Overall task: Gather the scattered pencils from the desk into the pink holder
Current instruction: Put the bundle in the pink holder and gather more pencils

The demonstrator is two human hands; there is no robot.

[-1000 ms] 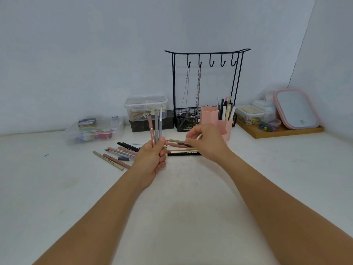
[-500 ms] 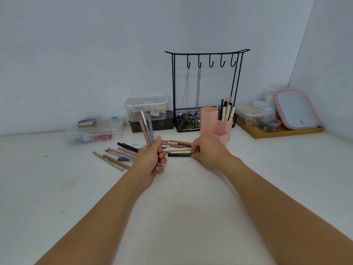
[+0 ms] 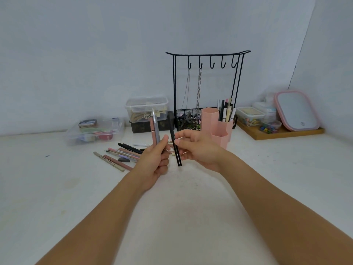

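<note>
Head view, desk: a white desk (image 3: 57,197) runs wide across the frame, faint smudges on it, set into a corner of pale bluish walls (image 3: 76,54).
Head view, back row: a black hook stand (image 3: 207,88) with two chains hanging, a wire basket at its foot; left of it a clear tub (image 3: 146,109) sits on a dark box, and further left a low clear box (image 3: 95,131) holds mixed bits.
Head view, right corner: a wooden tray (image 3: 282,133) carries small clear containers, and a pink-framed mirror (image 3: 297,110) leans against the wall.
Pink holder: the pink holder (image 3: 216,126) stands just right of the hands, in front of the stand; its rear cell already has pencils upright in it, the near cells look bare from here.
Scattered pencils: a loose fan of scattered pencils (image 3: 120,155) lies flat on the desk, left of the hands, pink, beige, black and lilac among them; a few more peek out behind the hands.
Left hand: the left hand (image 3: 154,162) is raised off the desk, fist curled tight round a small bunch (image 3: 155,131) of pencils pointing up, one pink, one grey.
Right hand: the right hand (image 3: 198,150) is up beside it, thumb and fingertips pinched on a black pencil (image 3: 174,144), near upright, lower end hanging clear of the desk.
Gap: the two hands are close, the black pencil between them.
</note>
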